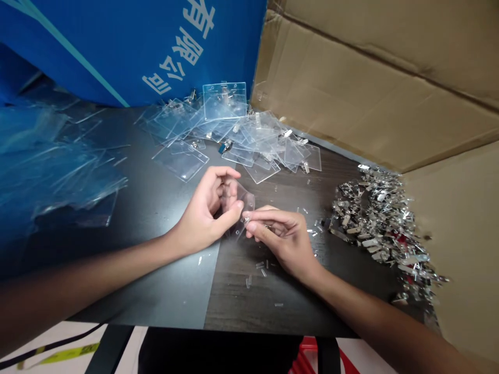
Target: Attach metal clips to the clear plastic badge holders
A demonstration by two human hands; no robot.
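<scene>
At the centre, the clear holder (247,199) is partly hidden by the left grip (212,210), and the metal piece (245,219) there is mostly covered by the right grip (284,236), too small to make out. Toward nine o'clock the sleeve pile (66,166) blurs and is cut by the edge; toward two o'clock the cardboard (351,88) runs out of view

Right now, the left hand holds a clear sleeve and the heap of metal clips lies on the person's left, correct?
Not quite: the heap of metal clips lies on the person's right, as the head view shows; the left hand holds a clear sleeve.
</scene>
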